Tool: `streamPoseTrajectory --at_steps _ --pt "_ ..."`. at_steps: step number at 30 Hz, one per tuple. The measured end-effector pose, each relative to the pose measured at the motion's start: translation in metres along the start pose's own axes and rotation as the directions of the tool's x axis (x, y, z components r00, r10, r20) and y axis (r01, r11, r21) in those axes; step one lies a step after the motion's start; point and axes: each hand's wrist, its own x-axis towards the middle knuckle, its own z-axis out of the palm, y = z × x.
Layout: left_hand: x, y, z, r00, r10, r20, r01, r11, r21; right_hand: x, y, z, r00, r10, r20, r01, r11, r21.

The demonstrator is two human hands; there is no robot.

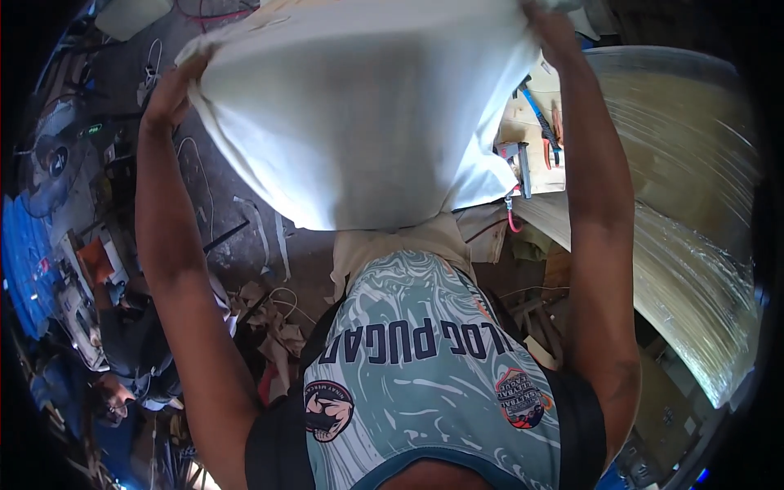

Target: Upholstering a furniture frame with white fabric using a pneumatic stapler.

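A large sheet of white cloth hangs stretched between my raised arms, its lower edge sagging near my waist. My left hand is closed on its upper left corner. At the top right, my right hand grips the other upper corner; its fingers are partly hidden behind the cloth. To the right of the cloth, a blue-handled hammer, a tool with red handles and a metal-bodied tool with a red hose fitting lie on a pale board.
Plastic-wrapped pale sheets stand on the right. A fan is at the far left, above blue plastic. Another person in dark clothing sits at the lower left near a sewing machine-like device. Scraps and cords litter the floor.
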Motion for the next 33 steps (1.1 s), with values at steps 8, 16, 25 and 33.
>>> streamPoseTrajectory --at_steps 8,16,25,33 --pt "0.022 -0.030 -0.034 0.989 0.136 0.054 -0.113 0.942 -0.317 -0.037 -0.034 0.005 0.968 -0.102 0.230 0.034 0.959 0.281" --pt "0.030 -0.033 -0.020 0.948 0.310 -0.074 -0.319 0.934 -0.162 -0.046 -0.071 0.015 0.992 0.092 -0.089 -0.061 0.951 0.304" --pt "0.039 -0.035 -0.021 0.966 0.230 -0.115 -0.253 0.928 -0.273 -0.032 -0.071 0.034 0.986 0.169 -0.017 -0.149 0.909 0.390" --pt "0.059 -0.069 -0.047 0.704 0.707 0.073 -0.690 0.704 -0.168 -0.033 -0.080 0.010 0.929 0.118 0.350 -0.046 0.977 -0.208"
